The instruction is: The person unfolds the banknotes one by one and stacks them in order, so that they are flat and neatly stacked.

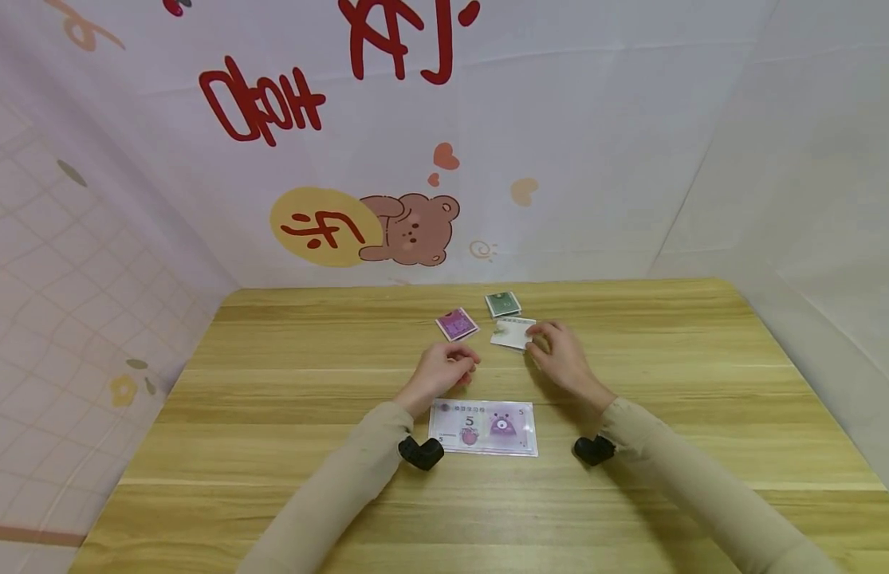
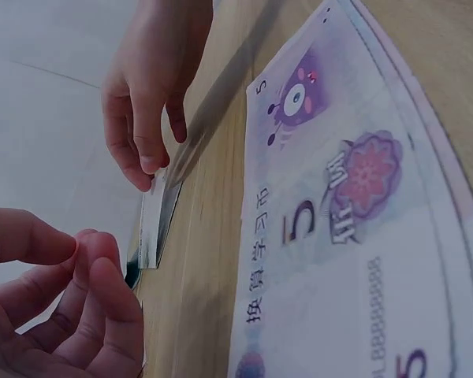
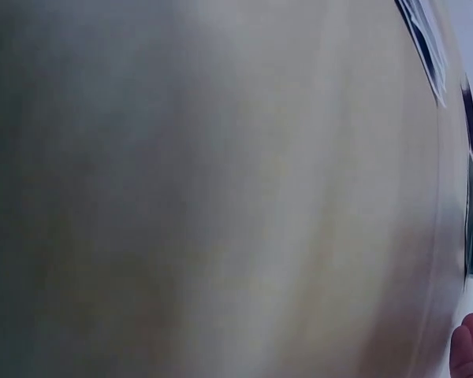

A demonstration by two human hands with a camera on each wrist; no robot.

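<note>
My right hand (image 1: 561, 360) is at the right edge of a folded play banknote (image 1: 511, 333), thumb and fingers pinching that edge. The note's pale side faces up. In the left wrist view, the right hand's fingers point down onto the note's near end. My left hand (image 1: 444, 370) hovers left of it with fingers loosely curled, thumb close to the fingertips, holding nothing. A folded purple note (image 1: 457, 324) lies beyond the left hand, and a folded green note (image 1: 502, 303) lies behind the pale one.
Flat purple play banknotes (image 1: 485, 428) marked 5 lie stacked between the forearms on the wooden table (image 1: 308, 359). Behind the table hangs a white cloth (image 1: 595, 159) printed with a bear and red characters. Black wrist cameras (image 1: 421, 453) sit at both cuffs.
</note>
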